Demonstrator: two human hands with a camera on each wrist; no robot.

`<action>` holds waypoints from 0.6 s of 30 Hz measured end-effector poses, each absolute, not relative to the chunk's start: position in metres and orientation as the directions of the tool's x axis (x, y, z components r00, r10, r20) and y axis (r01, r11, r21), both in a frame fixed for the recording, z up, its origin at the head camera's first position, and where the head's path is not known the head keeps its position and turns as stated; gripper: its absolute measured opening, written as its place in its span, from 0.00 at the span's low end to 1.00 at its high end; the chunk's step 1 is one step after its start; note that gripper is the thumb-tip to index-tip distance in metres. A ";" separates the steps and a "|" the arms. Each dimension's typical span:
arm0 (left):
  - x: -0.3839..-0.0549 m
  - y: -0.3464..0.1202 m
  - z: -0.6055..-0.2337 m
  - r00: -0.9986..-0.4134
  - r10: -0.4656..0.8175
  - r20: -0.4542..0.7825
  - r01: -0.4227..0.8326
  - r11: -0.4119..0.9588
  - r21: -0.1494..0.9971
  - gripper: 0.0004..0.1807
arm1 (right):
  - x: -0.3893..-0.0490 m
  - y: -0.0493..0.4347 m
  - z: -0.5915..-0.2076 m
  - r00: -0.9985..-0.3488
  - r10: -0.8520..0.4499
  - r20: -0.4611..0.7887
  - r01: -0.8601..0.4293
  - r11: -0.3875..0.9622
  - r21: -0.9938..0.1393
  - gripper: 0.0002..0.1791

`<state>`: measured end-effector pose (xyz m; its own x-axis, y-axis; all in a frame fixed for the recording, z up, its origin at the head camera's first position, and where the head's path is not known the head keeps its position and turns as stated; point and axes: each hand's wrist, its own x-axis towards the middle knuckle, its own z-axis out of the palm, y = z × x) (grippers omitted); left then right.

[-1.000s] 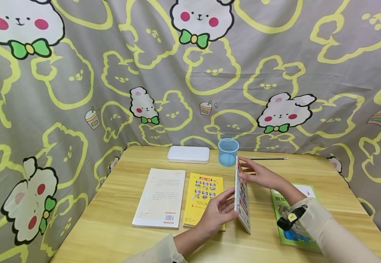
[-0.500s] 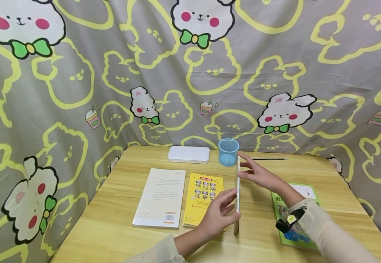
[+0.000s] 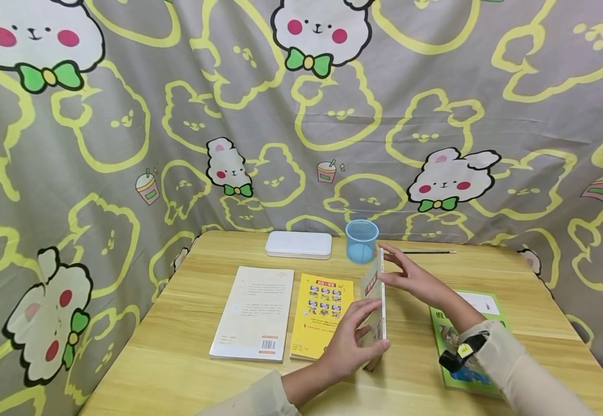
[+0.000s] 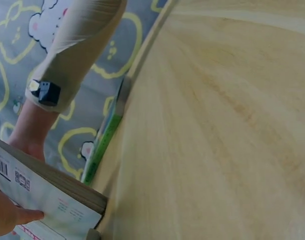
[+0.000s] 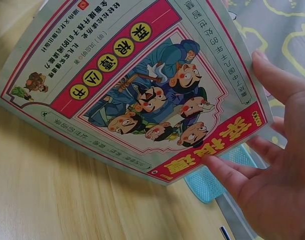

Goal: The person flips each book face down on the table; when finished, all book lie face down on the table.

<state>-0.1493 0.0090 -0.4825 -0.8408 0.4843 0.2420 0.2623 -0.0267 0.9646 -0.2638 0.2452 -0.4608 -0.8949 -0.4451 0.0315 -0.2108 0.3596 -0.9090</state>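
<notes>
A thin book (image 3: 383, 294) stands on edge between both hands, spine upward, its back cover partly showing on the left. My left hand (image 3: 347, 341) grips its near end, thumb at the spine and fingers along the back cover. One left finger (image 4: 27, 216) lies nearly straight over that cover in the left wrist view. At the far end my right hand (image 3: 417, 283) holds the book between thumb and fingers. The right wrist view shows the front cover (image 5: 142, 100), with cartoon figures and red title bands; right fingertips touch it near a corner.
Left of the hands lie a white book (image 3: 251, 312) and a yellow book (image 3: 322, 323). A green book (image 3: 483, 301) lies partly under the right forearm. A white case (image 3: 298, 244), a blue mesh cup (image 3: 362, 240) and a thin pencil (image 3: 428, 252) sit at the back.
The book has tilted: its upper edge moved slightly right and its lower edge left, so the back cover shows in place of the front. Both hands shifted slightly right with it.
</notes>
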 end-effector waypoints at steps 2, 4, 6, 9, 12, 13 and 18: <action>-0.150 0.011 -0.485 -0.843 0.487 0.231 0.262 -0.004 0.965 0.39 | -0.263 0.247 -0.461 -0.897 -0.441 0.035 -0.214 0.362 -0.907 0.43; -0.151 0.011 -0.488 -0.845 0.491 0.213 0.265 0.039 0.963 0.42 | -0.263 0.249 -0.461 -0.898 -0.438 0.035 -0.214 0.366 -0.906 0.44; -0.151 0.012 -0.493 -0.846 0.498 0.189 0.272 0.099 0.957 0.46 | -0.262 0.251 -0.462 -0.897 -0.440 0.038 -0.215 0.360 -0.908 0.43; -0.152 0.013 -0.503 -0.847 0.507 0.158 0.298 0.206 0.932 0.51 | -0.261 0.254 -0.463 -0.891 -0.452 0.045 -0.218 0.338 -0.916 0.42; -0.153 0.015 -0.509 -0.842 0.518 0.153 0.326 0.261 0.909 0.54 | -0.260 0.259 -0.464 -0.882 -0.467 0.060 -0.227 0.310 -0.923 0.41; -0.154 0.015 -0.511 -0.838 0.521 0.159 0.338 0.267 0.902 0.55 | -0.259 0.260 -0.464 -0.880 -0.471 0.063 -0.230 0.306 -0.924 0.41; -0.156 0.019 -0.514 -0.820 0.544 0.175 0.358 0.250 0.899 0.55 | -0.258 0.270 -0.465 -0.881 -0.471 0.057 -0.231 0.322 -0.918 0.40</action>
<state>-0.1558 0.0191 -0.5139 -0.8203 0.5444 0.1753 0.3584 0.2504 0.8994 -0.2580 0.2696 -0.4649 -0.8805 -0.4706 0.0567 -0.2314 0.3224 -0.9179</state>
